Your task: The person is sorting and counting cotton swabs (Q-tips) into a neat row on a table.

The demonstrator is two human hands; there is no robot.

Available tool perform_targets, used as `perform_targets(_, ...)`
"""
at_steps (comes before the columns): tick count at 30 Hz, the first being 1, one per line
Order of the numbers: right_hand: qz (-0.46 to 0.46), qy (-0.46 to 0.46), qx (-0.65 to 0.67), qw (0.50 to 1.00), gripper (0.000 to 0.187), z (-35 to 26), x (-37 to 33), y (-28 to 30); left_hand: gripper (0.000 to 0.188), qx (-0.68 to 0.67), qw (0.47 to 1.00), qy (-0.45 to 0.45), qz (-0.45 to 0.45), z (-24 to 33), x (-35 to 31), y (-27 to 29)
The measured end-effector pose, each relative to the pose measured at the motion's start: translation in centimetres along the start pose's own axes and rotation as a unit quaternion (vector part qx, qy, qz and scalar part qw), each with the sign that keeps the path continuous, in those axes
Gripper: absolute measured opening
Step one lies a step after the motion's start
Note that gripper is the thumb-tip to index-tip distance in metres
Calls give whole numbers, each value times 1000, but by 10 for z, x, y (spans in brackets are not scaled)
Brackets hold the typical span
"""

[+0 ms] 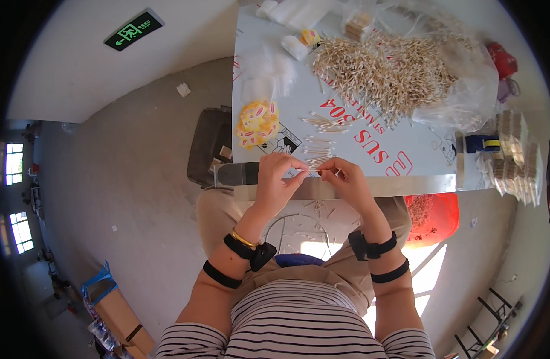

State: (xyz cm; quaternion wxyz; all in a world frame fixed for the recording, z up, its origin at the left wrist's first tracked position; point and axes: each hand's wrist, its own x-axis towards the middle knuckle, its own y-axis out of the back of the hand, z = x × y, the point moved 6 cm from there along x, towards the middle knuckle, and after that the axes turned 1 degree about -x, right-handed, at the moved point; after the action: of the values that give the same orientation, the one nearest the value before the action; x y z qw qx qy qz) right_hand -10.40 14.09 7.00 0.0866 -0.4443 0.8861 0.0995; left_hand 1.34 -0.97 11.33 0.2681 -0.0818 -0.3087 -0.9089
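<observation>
Currently, the left hand (277, 179) and the right hand (349, 182) are hovering by the metal edge (418, 184) of the table (421, 140), each pinching thumb against forefinger. Between those fingertips a thin pale stick, apparently a cotton swab (311, 170), is lying with its long axis running roughly along the edge. The left fingers are gripping one end; the right fingers seem to be gripping the other, though they are hiding that tip. Neither hand is sitting clearly nearer. Just beyond the fingers, inward from the edge, a small row of swabs (319, 150) is resting, mostly pointing along the edge too. Farther from the edge, toward the right, a big heap of swabs (394, 72) is spreading.
</observation>
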Motion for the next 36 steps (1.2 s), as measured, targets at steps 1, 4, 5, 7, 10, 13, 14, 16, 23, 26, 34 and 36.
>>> perform_targets(1, -3, -6, 5, 1000, 12, -3, -7, -1, 18, 1, 1000, -3, 2, 6, -3, 4)
perform_targets(4, -2, -6, 31, 1000, 11, -7, -29, 2, 16, -1, 1000, -22, 4, 29, -10, 11)
perform_targets(5, -1, -2, 53, 999, 11, -9, -35, 2, 16, -19, 1000, -14, 2, 33, -12, 13)
perform_targets(7, 0, -3, 68, 998, 10, -10, -47, 6, 15, -37, 999, -11, -1, 38, -17, 13)
perform_targets(10, 12, -8, 84, 996, 9, -15, -66, 7, 10, -177, 980, 86, -14, 28, -31, 6)
perform_targets(13, 41, 9, 100, 994, 9, -18, -82, 9, 9, -303, 924, 229, -35, 24, -49, -6)
perform_targets(14, 55, 19, 115, 992, 10, -18, -85, 10, 10, -295, 927, 230, -38, 24, -53, -9)
perform_targets(16, 65, 16, 155, 986, 10, -12, -93, 14, 12, -286, 929, 229, -43, 21, -61, -19)
perform_targets(23, 244, -19, -18, 969, 9, 37, -148, 107, 52, -29, 991, 35, -124, 25, -52, -57)
perform_targets(26, 354, -31, -303, 884, 12, 68, -216, 203, 60, 69, 991, 6, -116, -5, -30, -64)
perform_targets(34, 390, -50, -484, 782, 26, 70, -229, 239, 52, 286, 952, -18, -107, -60, 21, -106)
perform_targets(36, 343, -40, -410, 844, 23, 63, -178, 204, 51, 304, 944, 0, -126, -64, 18, -111)
